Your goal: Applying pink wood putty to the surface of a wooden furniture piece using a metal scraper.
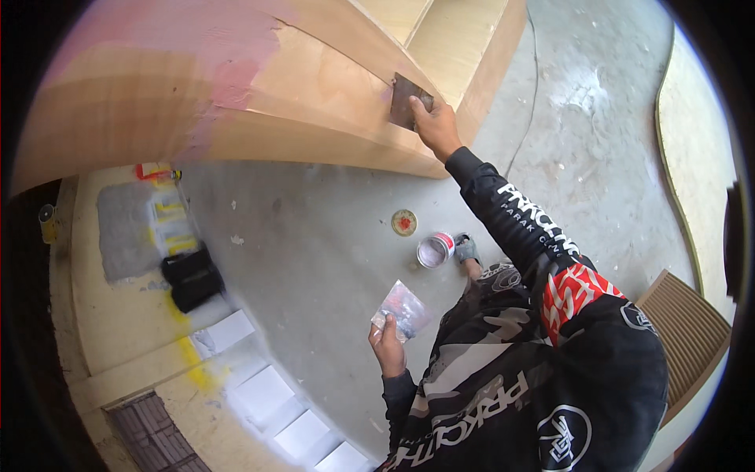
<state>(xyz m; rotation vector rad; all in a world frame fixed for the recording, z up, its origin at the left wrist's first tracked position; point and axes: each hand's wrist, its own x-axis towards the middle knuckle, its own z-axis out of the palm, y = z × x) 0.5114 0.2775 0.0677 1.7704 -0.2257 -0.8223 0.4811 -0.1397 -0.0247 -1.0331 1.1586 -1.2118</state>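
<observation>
My right hand (434, 119) reaches up and presses a dark flat scraper blade (404, 99) against the face of a plywood cabinet (314, 86). A pink filler patch (228, 55) covers the cabinet's upper left part. Low near my chest, my left hand (388, 344) holds a second flat blade (403, 310) smeared with pinkish-white filler. On the floor between them stands a small open tin (435, 250) of pale pink filler, with its round lid (404, 223) lying beside it.
Grey concrete floor (314, 252) spreads below the cabinet. A black object (191, 277) and white rectangular pieces (267, 393) lie at the left. A slatted brown panel (684, 330) sits at right, a thin cable (531, 102) runs along the floor, and a curved board edge (668, 141) lies far right.
</observation>
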